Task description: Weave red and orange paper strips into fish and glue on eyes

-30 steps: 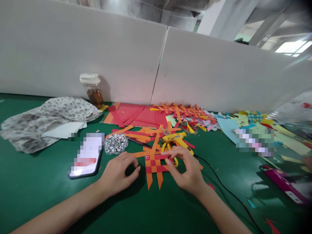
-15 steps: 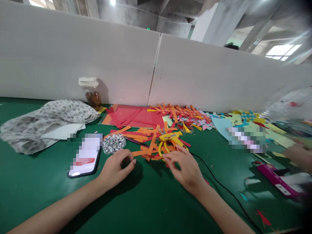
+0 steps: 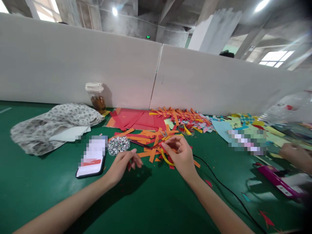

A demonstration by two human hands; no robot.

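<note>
Red paper (image 3: 161,144) at the frame's centre seems pinched by the nearly closed right hand (image 3: 180,154), the left hand (image 3: 123,164), fingers loosely parted, looks empty, and this paper could crease if it catches on the yellow scissors handle (image 3: 166,160).

Red paper (image 3: 161,145) is pinched at the fingertips of the right hand (image 3: 178,153). Yellow-handled scissors (image 3: 166,160) are partly covered by that hand, blades pointed away. Loose orange strips (image 3: 145,154) are strewn just left of it.
</note>
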